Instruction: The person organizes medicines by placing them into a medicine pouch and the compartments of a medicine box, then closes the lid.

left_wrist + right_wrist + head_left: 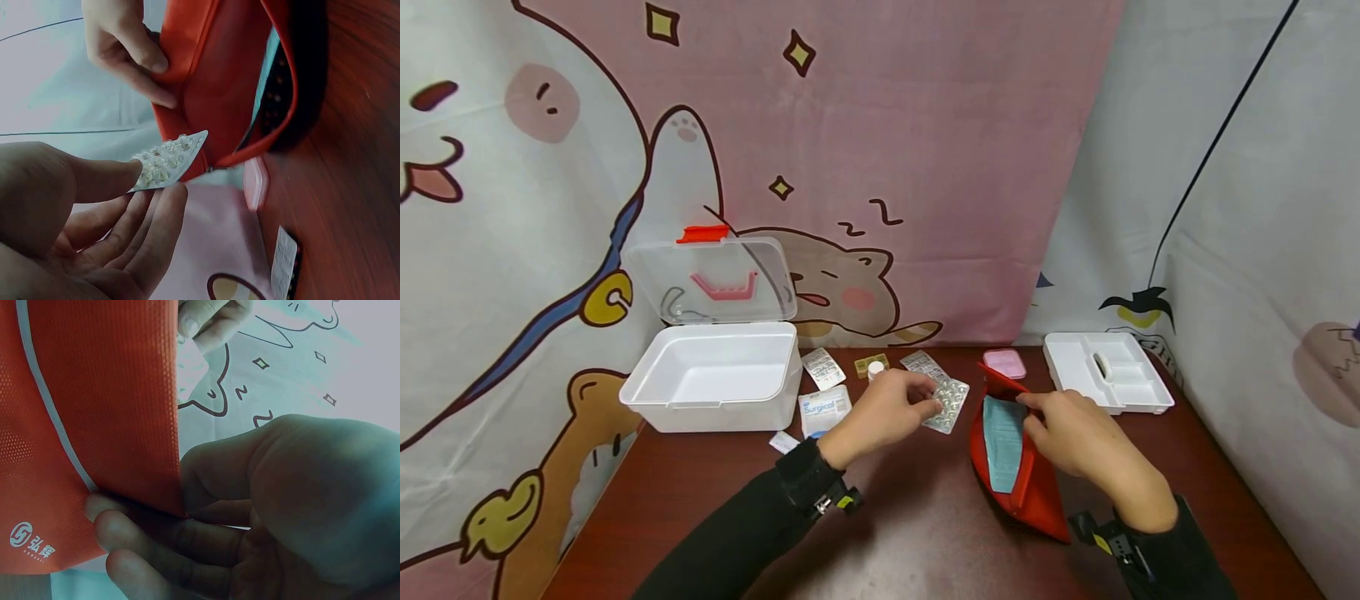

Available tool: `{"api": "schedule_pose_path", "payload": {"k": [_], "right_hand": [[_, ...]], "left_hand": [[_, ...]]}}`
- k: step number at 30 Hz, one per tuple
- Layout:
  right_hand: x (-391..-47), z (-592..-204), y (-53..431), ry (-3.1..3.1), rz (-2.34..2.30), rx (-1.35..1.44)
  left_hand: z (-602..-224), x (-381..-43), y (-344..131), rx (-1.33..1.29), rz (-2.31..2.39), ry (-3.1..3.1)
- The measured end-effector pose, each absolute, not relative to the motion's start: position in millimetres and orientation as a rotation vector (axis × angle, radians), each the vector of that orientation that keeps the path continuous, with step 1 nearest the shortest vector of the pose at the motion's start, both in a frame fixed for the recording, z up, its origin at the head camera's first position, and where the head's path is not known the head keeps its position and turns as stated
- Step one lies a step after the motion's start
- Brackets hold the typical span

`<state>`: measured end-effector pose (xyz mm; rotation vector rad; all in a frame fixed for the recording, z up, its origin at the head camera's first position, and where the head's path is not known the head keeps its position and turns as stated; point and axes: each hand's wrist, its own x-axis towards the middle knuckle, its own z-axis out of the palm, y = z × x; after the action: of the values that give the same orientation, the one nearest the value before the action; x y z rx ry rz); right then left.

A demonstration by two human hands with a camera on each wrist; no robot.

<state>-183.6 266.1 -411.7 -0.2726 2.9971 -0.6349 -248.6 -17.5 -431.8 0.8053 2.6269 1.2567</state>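
Note:
My left hand (887,410) pinches a silver blister pack of pills (953,402) between thumb and fingers, just left of a red zip pouch (1043,492). In the left wrist view, the blister pack (169,164) overlaps the edge of the pouch's opening. My right hand (1078,433) grips the pouch's rim, thumb on one side and fingers on the other, as the right wrist view shows. The pouch stands unzipped on the table, and a flat teal item (1002,446) shows in its mouth. How deep that item goes is hidden.
At left, a white box (715,417) has its clear lid (711,279) raised. Beside it lie a "Surgical" packet (824,410), a printed packet (823,368), another blister pack (921,363) and a white bottle (876,368). A pink case (1004,362) and white compartment tray (1071,354) stand behind the pouch.

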Motion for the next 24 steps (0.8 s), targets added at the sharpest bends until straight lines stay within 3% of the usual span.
{"api": "schedule_pose_path", "payload": {"k": [24], "right_hand": [[-184, -411, 264, 2.939, -0.665, -0.243]], "left_hand": [[-454, -255, 68, 0.501, 1.371, 2.374]]}}
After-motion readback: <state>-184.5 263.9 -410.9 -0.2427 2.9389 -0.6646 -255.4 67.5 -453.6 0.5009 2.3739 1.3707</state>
